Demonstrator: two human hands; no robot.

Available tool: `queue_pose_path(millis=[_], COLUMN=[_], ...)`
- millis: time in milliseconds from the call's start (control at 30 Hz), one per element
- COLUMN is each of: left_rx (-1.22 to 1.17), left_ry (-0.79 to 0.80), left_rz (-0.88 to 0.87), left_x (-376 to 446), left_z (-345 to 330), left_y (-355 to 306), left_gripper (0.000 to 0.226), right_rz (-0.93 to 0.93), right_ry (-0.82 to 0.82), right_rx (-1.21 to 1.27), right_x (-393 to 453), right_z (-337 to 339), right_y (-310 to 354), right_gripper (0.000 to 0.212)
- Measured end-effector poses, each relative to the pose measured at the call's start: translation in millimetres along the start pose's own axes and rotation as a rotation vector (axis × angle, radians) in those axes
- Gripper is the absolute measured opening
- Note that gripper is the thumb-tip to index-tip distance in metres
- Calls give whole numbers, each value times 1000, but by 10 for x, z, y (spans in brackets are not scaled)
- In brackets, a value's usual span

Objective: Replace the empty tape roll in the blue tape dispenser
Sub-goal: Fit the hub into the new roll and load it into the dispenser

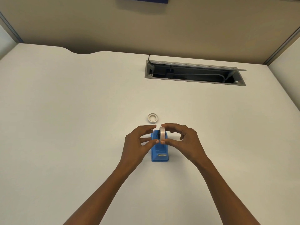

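I held the new tape roll (162,134) upright on edge in my right hand (183,140), pinched over the blue tape dispenser (159,151) mid-desk, so it could drop in; my left hand (139,143), fingers spread, steadied the body. The empty core (153,118) lay flat beyond, toward the far edge.

Tape dispenser (159,150): bright blue, silver cutter strip at its near end.
Tape roll (162,134): pale, translucent, dark hub.
Empty core (153,118): white ring.
Tabletop (73,111): plain off-white.
Cable tray (194,73) by the far edge: grey frame, black inside.
Partition wall (146,26): beige.
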State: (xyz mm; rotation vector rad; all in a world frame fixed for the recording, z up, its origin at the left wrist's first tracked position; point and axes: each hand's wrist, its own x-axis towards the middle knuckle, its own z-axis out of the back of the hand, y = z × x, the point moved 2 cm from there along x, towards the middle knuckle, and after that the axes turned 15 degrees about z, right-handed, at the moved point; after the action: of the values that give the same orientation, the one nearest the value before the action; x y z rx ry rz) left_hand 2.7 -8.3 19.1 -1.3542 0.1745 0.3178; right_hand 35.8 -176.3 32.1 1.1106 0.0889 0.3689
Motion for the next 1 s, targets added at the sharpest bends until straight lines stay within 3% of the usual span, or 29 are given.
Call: queue_pose_path(millis=[133, 600, 1000], left_rx=[115, 139, 280], left_ry=[-42, -35, 45], left_rz=[-53, -38, -112], left_x=[18, 83, 158], left_z=[7, -38, -117], left_y=[96, 214, 237], left_gripper=[43, 38, 53], right_rz=[15, 17, 73], right_ry=[6, 45, 35], right_rx=[-84, -67, -38], right_x=[15, 51, 20], right_z=[-54, -136, -161], right_y=[-117, -310, -330], right_gripper=[46, 42, 49])
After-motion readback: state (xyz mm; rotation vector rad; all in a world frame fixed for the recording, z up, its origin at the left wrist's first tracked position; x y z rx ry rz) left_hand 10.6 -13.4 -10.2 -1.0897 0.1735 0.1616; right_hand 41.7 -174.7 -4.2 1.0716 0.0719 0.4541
